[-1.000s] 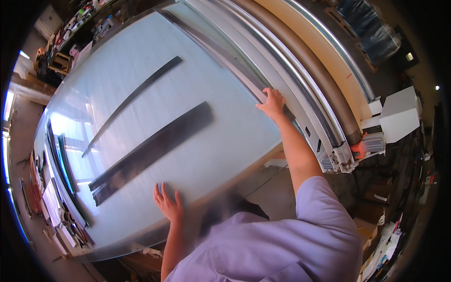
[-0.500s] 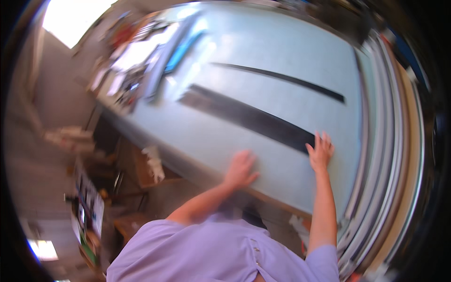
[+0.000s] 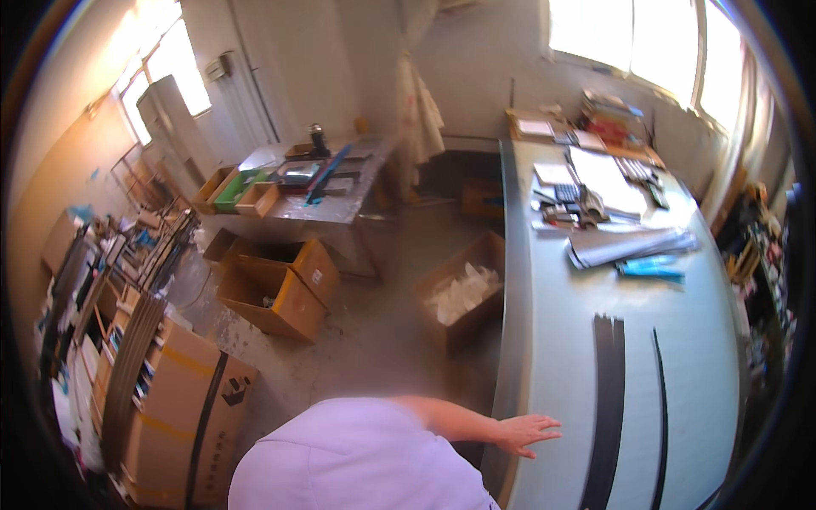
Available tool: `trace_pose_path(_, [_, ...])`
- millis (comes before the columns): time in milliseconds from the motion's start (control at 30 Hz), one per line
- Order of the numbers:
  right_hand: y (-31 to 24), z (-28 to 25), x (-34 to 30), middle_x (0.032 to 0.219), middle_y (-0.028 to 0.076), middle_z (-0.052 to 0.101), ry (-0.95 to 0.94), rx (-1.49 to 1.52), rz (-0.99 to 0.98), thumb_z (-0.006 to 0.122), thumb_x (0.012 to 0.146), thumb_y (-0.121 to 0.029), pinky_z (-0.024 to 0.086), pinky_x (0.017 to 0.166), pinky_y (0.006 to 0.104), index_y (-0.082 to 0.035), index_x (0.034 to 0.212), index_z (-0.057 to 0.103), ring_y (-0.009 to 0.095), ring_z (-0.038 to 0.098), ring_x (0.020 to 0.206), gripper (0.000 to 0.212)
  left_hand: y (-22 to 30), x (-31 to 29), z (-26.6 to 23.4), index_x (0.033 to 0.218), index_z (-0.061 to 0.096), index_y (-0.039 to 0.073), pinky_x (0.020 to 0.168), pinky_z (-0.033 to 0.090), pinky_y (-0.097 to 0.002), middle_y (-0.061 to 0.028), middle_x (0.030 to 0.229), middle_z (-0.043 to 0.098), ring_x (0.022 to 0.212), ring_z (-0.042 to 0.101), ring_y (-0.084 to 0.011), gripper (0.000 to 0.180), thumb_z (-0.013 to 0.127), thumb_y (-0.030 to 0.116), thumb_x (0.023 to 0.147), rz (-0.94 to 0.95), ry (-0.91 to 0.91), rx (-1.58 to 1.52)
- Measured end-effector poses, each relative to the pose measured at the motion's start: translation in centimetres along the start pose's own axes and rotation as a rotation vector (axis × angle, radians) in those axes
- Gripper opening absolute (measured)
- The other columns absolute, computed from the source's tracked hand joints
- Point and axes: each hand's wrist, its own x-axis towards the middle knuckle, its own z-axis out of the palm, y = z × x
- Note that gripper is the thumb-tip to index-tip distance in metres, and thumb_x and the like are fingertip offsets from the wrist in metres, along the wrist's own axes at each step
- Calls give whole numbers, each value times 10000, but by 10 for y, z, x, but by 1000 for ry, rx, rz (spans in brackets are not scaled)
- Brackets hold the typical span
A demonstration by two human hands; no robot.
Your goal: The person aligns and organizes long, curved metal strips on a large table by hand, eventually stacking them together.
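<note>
My left hand (image 3: 527, 433) reaches over the near left edge of the pale blue-grey table (image 3: 561, 357). Its fingers are spread and nothing is in them. Whether the palm touches the tabletop, I cannot tell. Just right of the fingertips lies a wide dark band (image 3: 605, 408), split at its far end into several long flat strips side by side. A single thin dark strip (image 3: 660, 416) rests farther right, apart from the band. Both run out toward the lower edge of the view. My right hand is out of the picture.
Rolled grey sheets (image 3: 629, 246), a blue packet (image 3: 650, 268) and a calculator (image 3: 565, 193) lie at the table's far end. A carton with white scraps (image 3: 463, 293) stands beside the table. Left are open cardboard boxes (image 3: 276, 293), a large carton (image 3: 187, 416) and a second table (image 3: 340, 212).
My view has swung left, bringing the room and second table into sight. My right hand, earlier at the wide band's near end, has left the picture. My left hand stays near the table edge.
</note>
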Motion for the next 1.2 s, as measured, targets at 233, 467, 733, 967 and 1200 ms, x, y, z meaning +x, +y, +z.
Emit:
trace_pose_path(233, [-15, -9, 14, 1335, 313, 511, 45, -39, -111, 702, 865, -525, 382, 1047, 530, 34, 1363, 494, 477, 463, 1231, 777, -7, -9, -27, 1488, 382, 48, 1131, 352, -481, -244, 1531, 328, 1366, 387, -410, 767, 756, 238, 846, -80, 80, 22])
trace_pose_path(467, [-5, 84, 26, 1198, 239, 631, 266, 424, -73, 641, 895, -100, 472, 991, 475, 53, 1255, 582, 419, 587, 1144, 395, 7, 3, -18, 1426, 468, 49, 1100, 401, -471, -248, 1445, 464, 1310, 468, -407, 683, 761, 199, 827, -56, 9, 91])
trace_pose_path(733, [-96, 69, -102, 930, 130, 664, 717, 96, -115, 504, 912, -86, 443, 857, 448, -73, 990, 670, 313, 616, 897, 184, 34, 54, 45, 1520, 352, 131, 1157, 337, -486, -171, 1540, 390, 1387, 412, -369, 777, 699, 148, 825, 332, -53, 342])
trace_pose_path(967, [-90, 70, -146, 1065, 92, 648, 690, 210, -64, 619, 870, -104, 393, 990, 455, -105, 1062, 666, 285, 587, 1066, 198, 44, 102, 94, 1290, 561, 140, 1172, 305, -458, -88, 1224, 549, 1236, 495, -262, 414, 565, 128, 875, 576, -130, 391])
trace_pose_path(1200, [-38, 101, -198, 1436, 135, 477, 696, 217, 426, 898, 600, -163, 318, 1072, 523, -142, 1293, 603, 366, 431, 1346, 753, 20, 127, 118, 1190, 602, 100, 976, 420, -409, -80, 1077, 555, 1069, 535, -264, 429, 698, 229, 792, 612, -273, 261])
